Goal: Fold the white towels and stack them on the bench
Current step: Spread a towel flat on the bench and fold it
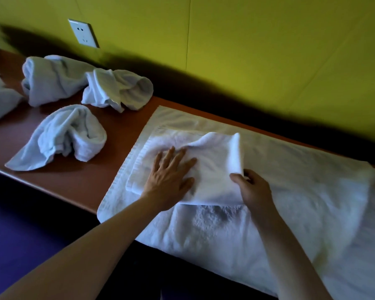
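Pressing flat with the left hand (170, 174), fingers spread on the small towel (204, 169); pinching its raised edge with the right hand (250, 187). Best carried over squarely, edges matched, then smoothed.

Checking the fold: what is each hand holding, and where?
Right hand pinches the small towel by its raised near corner; left hand only presses it flat.

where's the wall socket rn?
Head view, upper left: the wall socket sits on the yellow-green wall just above the bench, behind the crumpled towels.
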`<state>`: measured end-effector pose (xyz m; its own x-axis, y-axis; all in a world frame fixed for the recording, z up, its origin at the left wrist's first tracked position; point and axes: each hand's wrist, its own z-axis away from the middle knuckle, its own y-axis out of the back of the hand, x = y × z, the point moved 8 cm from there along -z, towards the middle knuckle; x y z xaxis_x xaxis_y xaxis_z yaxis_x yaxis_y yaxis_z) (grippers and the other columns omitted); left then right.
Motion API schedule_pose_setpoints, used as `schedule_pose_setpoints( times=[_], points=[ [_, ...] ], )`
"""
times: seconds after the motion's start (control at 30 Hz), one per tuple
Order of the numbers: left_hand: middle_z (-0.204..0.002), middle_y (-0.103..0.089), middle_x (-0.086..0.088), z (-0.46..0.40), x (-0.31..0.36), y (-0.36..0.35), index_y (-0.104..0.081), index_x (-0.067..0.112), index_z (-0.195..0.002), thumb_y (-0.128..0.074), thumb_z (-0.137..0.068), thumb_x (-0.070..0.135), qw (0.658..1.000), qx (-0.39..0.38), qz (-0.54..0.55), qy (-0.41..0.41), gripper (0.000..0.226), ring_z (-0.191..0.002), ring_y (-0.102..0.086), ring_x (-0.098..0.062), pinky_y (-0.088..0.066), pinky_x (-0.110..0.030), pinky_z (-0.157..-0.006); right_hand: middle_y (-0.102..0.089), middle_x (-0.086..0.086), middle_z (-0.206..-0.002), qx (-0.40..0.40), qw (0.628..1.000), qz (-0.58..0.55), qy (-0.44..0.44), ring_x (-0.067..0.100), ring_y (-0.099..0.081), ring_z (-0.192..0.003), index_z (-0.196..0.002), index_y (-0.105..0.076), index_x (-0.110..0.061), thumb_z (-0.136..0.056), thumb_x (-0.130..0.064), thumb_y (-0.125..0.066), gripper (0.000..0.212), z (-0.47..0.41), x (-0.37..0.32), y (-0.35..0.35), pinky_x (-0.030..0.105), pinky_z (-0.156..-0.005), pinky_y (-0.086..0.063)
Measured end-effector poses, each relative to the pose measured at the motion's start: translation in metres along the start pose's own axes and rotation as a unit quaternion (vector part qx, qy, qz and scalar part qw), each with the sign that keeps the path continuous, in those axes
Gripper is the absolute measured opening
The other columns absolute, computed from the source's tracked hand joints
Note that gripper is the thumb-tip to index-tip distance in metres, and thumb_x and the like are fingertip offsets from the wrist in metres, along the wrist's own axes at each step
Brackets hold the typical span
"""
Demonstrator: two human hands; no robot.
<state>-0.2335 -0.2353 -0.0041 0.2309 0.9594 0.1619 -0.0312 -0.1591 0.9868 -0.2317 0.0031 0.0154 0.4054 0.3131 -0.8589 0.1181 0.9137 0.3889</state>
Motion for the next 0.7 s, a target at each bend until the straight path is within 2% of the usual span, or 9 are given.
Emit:
schedule_pose_setpoints(
  times=[0.07, 0.13, 0.23, 0.3, 0.37, 0.47, 0.53, 0.63, 0.7],
  points=[
    [-0.161, -0.032, -0.009, 0.015, -0.008, 0.011, -0.049, 0.028, -0.144, -0.037, -0.095, 0.050, 0.998, 0.046, 0.011, 0.052, 0.055, -0.147, -0.028, -0.038, -0.021, -0.059, -0.119, -0.069, -0.003, -0.077, 0.022, 1.000, -0.015, 0.007, 0.016, -0.062, -0.073, -0.093, -0.071, -0.019, -0.086, -0.025, -0.072, 0.009, 0.004, -0.006, 0.001, 0.026, -0.060, -0.045],
    [-0.156, -0.040, -0.011, 0.038, -0.021, 0.016, -0.055, 0.026, -0.138, -0.042, -0.090, 0.046, 0.990, 0.072, 0.030, 0.115, 0.053, -0.144, -0.033, -0.039, -0.026, -0.059, -0.117, -0.070, 0.000, -0.081, 0.034, 0.999, -0.024, 0.014, 0.014, -0.064, -0.074, -0.097, -0.073, -0.020, -0.085, -0.025, -0.073, 0.012, 0.008, -0.017, 0.000, 0.027, -0.062, -0.046],
    [-0.154, -0.041, -0.010, 0.073, -0.044, 0.013, -0.053, 0.031, -0.139, -0.046, -0.090, 0.050, 0.979, 0.088, 0.072, 0.170, 0.053, -0.141, -0.037, -0.037, -0.032, -0.056, -0.112, -0.072, -0.006, -0.083, 0.021, 0.998, -0.032, 0.041, 0.012, -0.066, -0.078, -0.096, -0.073, -0.020, -0.084, -0.023, -0.073, 0.013, 0.016, -0.049, -0.014, 0.025, -0.064, -0.047],
    [-0.150, -0.042, -0.008, 0.085, -0.056, 0.014, -0.051, 0.028, -0.140, -0.048, -0.091, 0.048, 0.967, 0.119, 0.147, 0.169, 0.053, -0.135, -0.043, -0.034, -0.039, -0.048, -0.107, -0.071, -0.008, -0.080, -0.007, 0.997, -0.026, 0.074, 0.010, -0.065, -0.076, -0.094, -0.072, -0.022, -0.083, -0.021, -0.073, 0.011, 0.024, -0.078, -0.033, 0.018, -0.060, -0.046],
    [-0.142, -0.045, -0.007, 0.089, -0.067, 0.023, -0.052, 0.025, -0.137, -0.053, -0.092, 0.038, 0.942, 0.161, 0.232, 0.181, 0.046, -0.128, -0.049, -0.030, -0.041, -0.041, -0.104, -0.070, -0.008, -0.076, -0.032, 0.993, -0.002, 0.112, 0.006, -0.064, -0.070, -0.090, -0.070, -0.026, -0.082, -0.020, -0.073, 0.011, 0.034, -0.107, -0.059, 0.013, -0.055, -0.044],
    [-0.126, -0.052, 0.001, 0.092, -0.086, 0.035, -0.054, 0.026, -0.131, -0.058, -0.097, 0.025, 0.890, 0.163, 0.334, 0.263, 0.034, -0.105, -0.059, -0.018, -0.045, -0.033, -0.088, -0.066, -0.003, -0.069, -0.054, 0.986, 0.059, 0.149, 0.018, -0.063, -0.069, -0.084, -0.067, -0.016, -0.080, -0.023, -0.071, 0.009, 0.048, -0.131, -0.106, 0.027, -0.058, -0.045],
    [-0.116, -0.061, 0.005, 0.095, -0.103, 0.025, -0.059, 0.030, -0.120, -0.053, -0.098, 0.033, 0.831, 0.134, 0.426, 0.332, 0.023, -0.098, -0.062, -0.012, -0.046, -0.029, -0.081, -0.063, -0.001, -0.073, -0.069, 0.977, 0.119, 0.162, 0.025, -0.059, -0.073, -0.084, -0.063, -0.013, -0.082, -0.024, -0.064, 0.011, 0.057, -0.136, -0.142, 0.027, -0.054, -0.038],
    [-0.104, -0.071, -0.003, 0.097, -0.123, 0.017, -0.066, 0.031, -0.100, -0.047, -0.085, 0.054, 0.725, 0.143, 0.559, 0.376, 0.034, -0.100, -0.068, -0.026, -0.053, -0.045, -0.088, -0.068, 0.008, -0.104, -0.118, 0.956, 0.222, 0.153, 0.030, -0.064, -0.096, -0.106, -0.062, -0.012, -0.088, -0.029, -0.056, 0.025, 0.067, -0.128, -0.195, 0.026, -0.070, -0.040],
    [-0.102, -0.073, -0.009, 0.095, -0.124, 0.016, -0.068, 0.025, -0.098, -0.046, -0.087, 0.054, 0.687, 0.139, 0.608, 0.373, 0.038, -0.095, -0.070, -0.028, -0.053, -0.040, -0.078, -0.066, 0.011, -0.116, -0.208, 0.929, 0.277, 0.132, 0.030, -0.063, -0.105, -0.115, -0.060, -0.012, -0.092, -0.033, -0.056, 0.032, 0.073, -0.110, -0.229, 0.029, -0.081, -0.046]
  ],
)
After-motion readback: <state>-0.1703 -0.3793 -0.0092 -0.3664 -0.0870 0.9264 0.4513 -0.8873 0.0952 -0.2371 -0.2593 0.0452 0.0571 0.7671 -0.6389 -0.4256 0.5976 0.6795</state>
